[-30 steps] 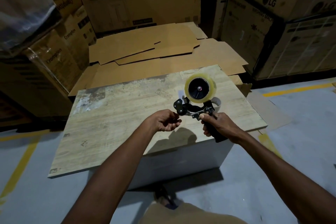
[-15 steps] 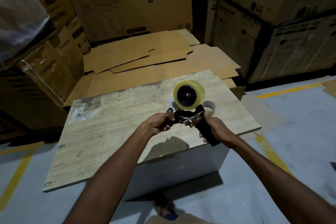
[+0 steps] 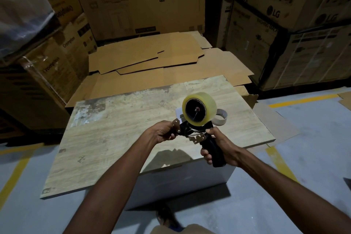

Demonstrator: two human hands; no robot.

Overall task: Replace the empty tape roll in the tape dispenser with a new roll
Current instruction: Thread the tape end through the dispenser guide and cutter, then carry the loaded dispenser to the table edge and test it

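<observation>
Right hand (image 3: 220, 143) wrapped tight around the black handle of the tape dispenser (image 3: 197, 135), fingers curled fully closed, thumb up by the metal plate. Left hand (image 3: 162, 135) closed at the dispenser's front end, fingertips pinched at the small metal flap; whether a tape end is between them, impossible to tell. New roll (image 3: 199, 108) of clear tape seated on the dispenser's hub, standing on edge, face toward the camera. Dispenser held in the air above the right near part of the table (image 3: 114, 138), not touching its surface. Empty core (image 3: 221, 118) lying on the tabletop just behind the roll, partly hidden by it, near the table's right edge. Broad bare stretch of worn wood-grain top open to the left of the hands; near edge directly below the wrists. Flattened cardboard sheets (image 3: 152, 59) spread beyond the far edge, stacked cartons (image 3: 284, 24) walling in the back and both sides. Grey floor with yellow lines (image 3: 281, 159) open to the right.
</observation>
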